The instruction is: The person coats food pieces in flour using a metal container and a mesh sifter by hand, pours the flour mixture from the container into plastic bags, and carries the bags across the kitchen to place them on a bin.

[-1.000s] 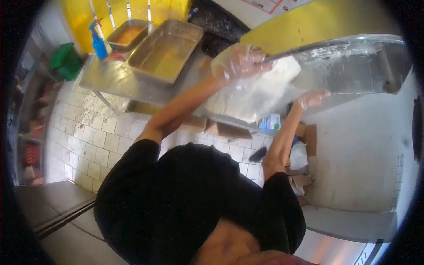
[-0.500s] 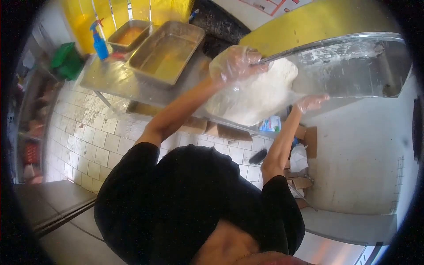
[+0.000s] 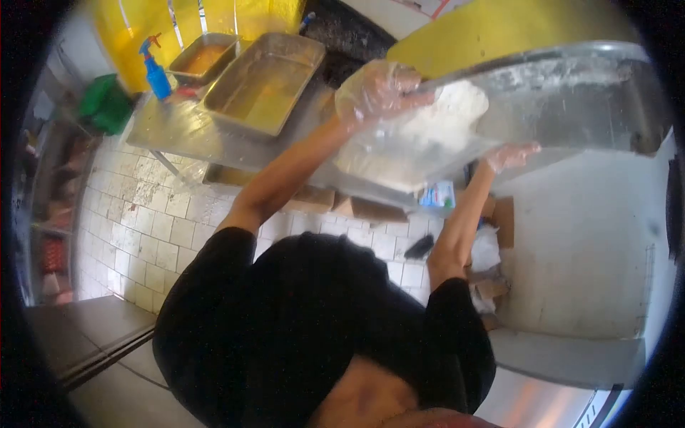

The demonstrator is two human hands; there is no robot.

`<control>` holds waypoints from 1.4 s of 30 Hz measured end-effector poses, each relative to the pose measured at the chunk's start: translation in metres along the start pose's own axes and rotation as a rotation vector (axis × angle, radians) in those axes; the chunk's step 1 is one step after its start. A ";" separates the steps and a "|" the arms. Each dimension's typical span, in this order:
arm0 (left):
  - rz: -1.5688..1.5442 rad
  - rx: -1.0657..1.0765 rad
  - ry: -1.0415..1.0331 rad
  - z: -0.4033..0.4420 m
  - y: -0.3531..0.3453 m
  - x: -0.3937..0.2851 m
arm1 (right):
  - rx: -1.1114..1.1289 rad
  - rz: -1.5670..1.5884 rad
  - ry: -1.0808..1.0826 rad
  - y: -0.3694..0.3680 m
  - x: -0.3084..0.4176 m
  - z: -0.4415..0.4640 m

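A large, deep metal container [image 3: 574, 107], dusted with flour inside, is tipped on its side at the upper right. My left hand [image 3: 378, 93], in a clear plastic glove, grips its rim at the near left end. Beneath the lower edge, my gloved right hand [image 3: 510, 156] holds the container with fingers reaching to the right. Pale dough [image 3: 457, 118] lies at the container's mouth and spreads down over the metal table [image 3: 178, 132]. Motion blurs the container and the dough, so where one meets the other is hard to make out.
Two steel pans stand on the table: an empty-looking large one [image 3: 264, 85] and a smaller one [image 3: 203, 60] with orange contents. A blue spray bottle [image 3: 157, 77] is beside them. Further off are a green bin [image 3: 105, 103] and cardboard boxes [image 3: 371, 210] under the table.
The container has shifted slightly upward and right, and is more blurred now. My right hand has moved a little up and right with it; my left hand keeps its hold on the rim.
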State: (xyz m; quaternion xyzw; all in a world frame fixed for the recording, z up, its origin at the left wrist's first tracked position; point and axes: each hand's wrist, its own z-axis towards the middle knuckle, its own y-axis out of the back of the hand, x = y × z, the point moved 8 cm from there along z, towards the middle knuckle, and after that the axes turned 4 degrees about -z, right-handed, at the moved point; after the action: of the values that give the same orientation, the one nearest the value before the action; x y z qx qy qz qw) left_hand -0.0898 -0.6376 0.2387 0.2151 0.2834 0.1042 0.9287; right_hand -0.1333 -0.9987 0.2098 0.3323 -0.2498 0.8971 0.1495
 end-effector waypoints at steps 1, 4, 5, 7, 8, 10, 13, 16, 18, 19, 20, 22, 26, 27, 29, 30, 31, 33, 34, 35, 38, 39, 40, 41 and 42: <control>-0.155 -0.053 0.020 -0.007 0.001 -0.006 | -0.568 -0.614 -0.061 0.049 0.014 -0.024; -0.255 -0.232 -0.046 0.008 0.024 -0.019 | -0.542 -1.099 0.012 0.038 0.010 0.005; -0.232 -0.295 -0.103 -0.001 0.028 -0.028 | -0.534 -1.281 0.016 0.047 0.007 -0.002; -0.231 -0.289 -0.173 0.006 0.030 -0.029 | -0.511 -1.436 0.056 0.045 0.005 0.016; -0.228 -0.265 -0.241 0.008 0.031 -0.032 | -0.467 -1.546 0.119 0.037 0.005 0.020; -0.208 -0.260 -0.221 0.005 0.027 -0.033 | -0.418 -1.684 0.166 0.047 0.011 0.009; -0.230 -0.296 -0.195 0.007 0.028 -0.027 | -0.402 -1.243 0.084 0.037 0.021 0.003; -0.226 -0.221 -0.126 0.004 0.035 -0.032 | -0.469 -1.186 0.075 0.050 0.017 -0.001; -0.153 -0.126 -0.071 0.009 0.028 -0.022 | -0.495 -1.213 0.090 0.052 0.014 0.002; -0.309 -0.176 -0.134 0.008 0.018 -0.014 | -0.507 -1.226 0.098 0.055 0.016 -0.003; -0.386 -0.211 -0.166 0.010 0.015 -0.012 | -0.509 -1.239 0.109 0.054 0.015 -0.002; -0.266 -0.333 -0.293 0.013 0.021 -0.017 | -0.523 -1.228 0.122 0.050 0.014 0.006; -0.079 -0.189 -0.175 0.016 0.025 -0.032 | -0.538 -1.231 0.142 0.053 0.014 0.014; -0.070 -0.196 -0.184 0.019 0.031 -0.034 | -0.542 -1.226 0.137 0.056 0.014 0.014; -0.046 -0.158 -0.248 0.020 0.030 -0.040 | -0.542 -1.239 0.139 0.056 0.013 0.015; -0.041 -0.179 -0.257 0.026 0.032 -0.042 | -0.547 -1.229 0.148 0.053 0.014 0.017; -0.170 -0.243 -0.333 0.027 0.038 -0.046 | -0.548 -1.223 0.145 0.052 0.015 0.018; -0.306 -0.293 -0.407 0.017 0.033 -0.055 | -0.556 -1.221 0.140 0.059 0.016 0.014; -0.299 -0.297 -0.436 0.019 0.033 -0.058 | -0.547 -1.217 0.147 0.055 0.016 0.017; -0.285 -0.300 -0.465 0.022 0.035 -0.057 | -0.553 -1.209 0.144 0.055 0.017 0.017; -0.029 -0.253 -0.580 0.017 0.040 -0.078 | -0.542 -1.212 0.145 0.052 0.016 0.019; -0.016 -0.270 -0.580 0.023 0.040 -0.072 | -0.539 -1.209 0.145 0.049 0.013 0.021; 0.022 -0.347 -0.638 0.022 0.037 -0.069 | -0.538 -1.205 0.140 0.048 0.010 0.022; 0.029 -0.377 -0.661 0.017 0.037 -0.075 | -0.540 -1.208 0.141 0.051 0.011 0.019; 0.037 -0.408 -0.684 0.011 0.037 -0.082 | -0.538 -1.219 0.141 0.052 0.011 0.021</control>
State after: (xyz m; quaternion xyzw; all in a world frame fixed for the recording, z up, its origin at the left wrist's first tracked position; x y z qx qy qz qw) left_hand -0.1532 -0.6344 0.3033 0.0535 -0.0728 0.0976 0.9911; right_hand -0.1527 -1.0523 0.2129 0.3057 -0.2217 0.5783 0.7232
